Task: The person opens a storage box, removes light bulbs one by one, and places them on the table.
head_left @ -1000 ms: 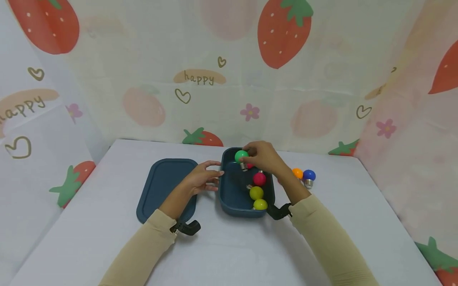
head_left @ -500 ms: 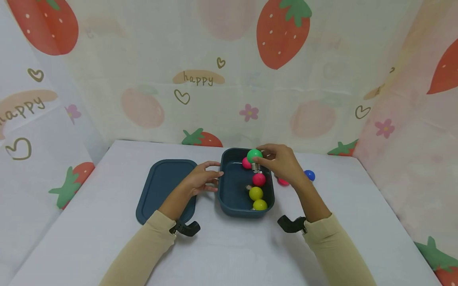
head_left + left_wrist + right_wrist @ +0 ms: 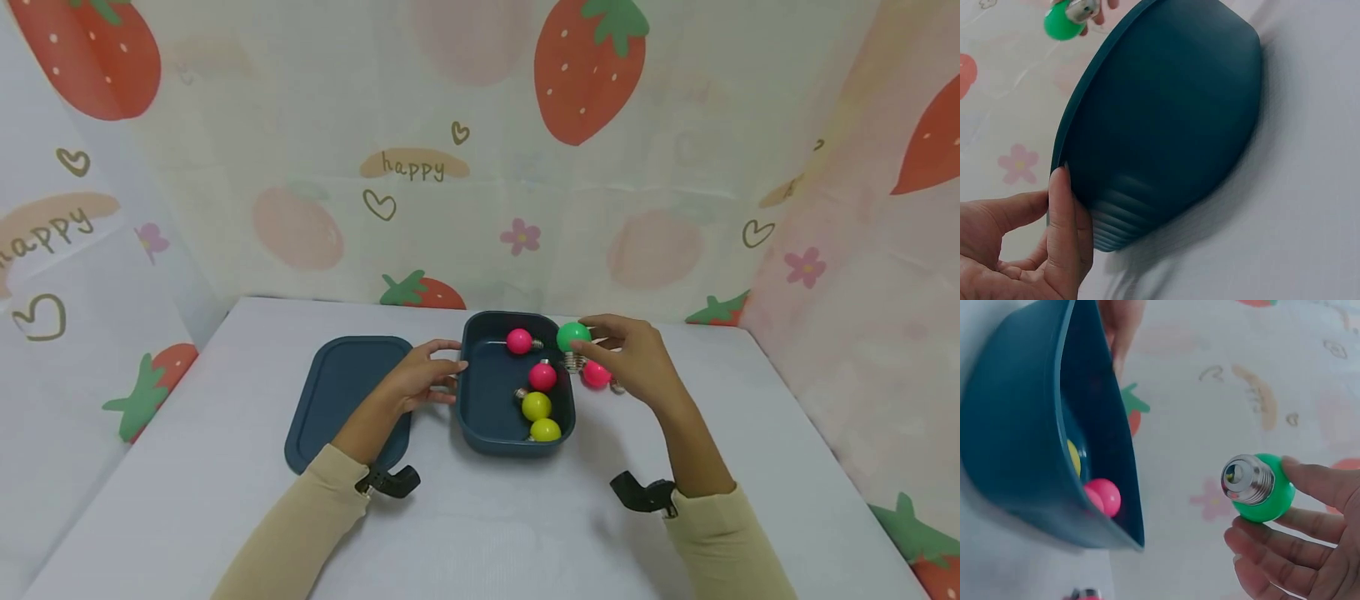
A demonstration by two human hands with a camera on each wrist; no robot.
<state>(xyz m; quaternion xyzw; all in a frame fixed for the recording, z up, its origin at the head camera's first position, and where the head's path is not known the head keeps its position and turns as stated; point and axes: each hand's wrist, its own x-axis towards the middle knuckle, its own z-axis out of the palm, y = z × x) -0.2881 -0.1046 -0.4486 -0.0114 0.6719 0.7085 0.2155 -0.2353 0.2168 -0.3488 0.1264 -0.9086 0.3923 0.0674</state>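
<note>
My right hand [image 3: 632, 357] pinches a green light bulb [image 3: 573, 336] between thumb and fingers, metal screw base downward. The bulb is held just beyond the right rim of a dark blue box [image 3: 487, 404]; in the right wrist view a gap separates the green bulb [image 3: 1275, 503] from the box. Inside, along the right side, lie two pink bulbs [image 3: 542, 376] and two yellow bulbs [image 3: 536, 407]. My left hand [image 3: 420, 375] holds the box's left edge, its thumb at the rim and a finger against the outer wall [image 3: 1166, 106] in the left wrist view.
A dark blue lid [image 3: 337, 392] lies flat left of the box, partly under my left forearm. On the white table [image 3: 480, 533], a pink bulb [image 3: 596, 374] lies right of the box, with a metal base [image 3: 617, 387] beside it. A strawberry-print cloth [image 3: 442, 233] stands behind.
My right hand has carried the green bulb rightward from over the box to past its right rim. The hand now hides the orange and blue bulbs on the table. My left hand stays put.
</note>
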